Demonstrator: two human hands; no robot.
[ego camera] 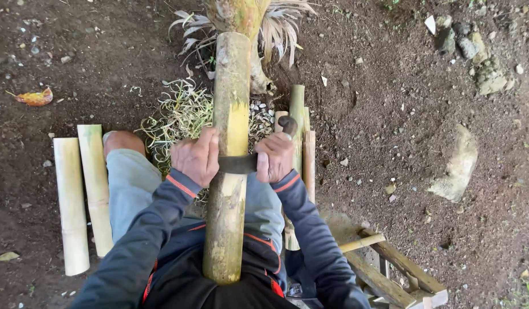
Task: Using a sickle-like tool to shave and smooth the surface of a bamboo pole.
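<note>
The fingers of the left hand are curled tight around one end of a dark curved blade, and the fingers of the right hand are closed around the other end, where a dark handle sticks up just above the knuckles. Between the two hands the blade lies across a thick bamboo pole, pressed flat on its skin. The pole runs away from the person, from the lap up to the foot of a plant stump, and its surface is green and yellow with brown worn patches. Under the hands, a heap of thin pale shavings lies on the ground on both sides of the pole. Just right of the right hand some narrower split pieces stand together. Left of the left hand is a bare knee, and further left two short cut bamboo sections lie side by side on the dark soil. To the right, behind the right elbow, is part of a wooden frame, and further away a pale stone. In my judgement the danger is a slip: the pole is round and only rests on the lap, so it may roll, and then the blade can jump toward the thighs or the belly. An uneven pull of the two hands may also make the edge bite too deep.
</note>
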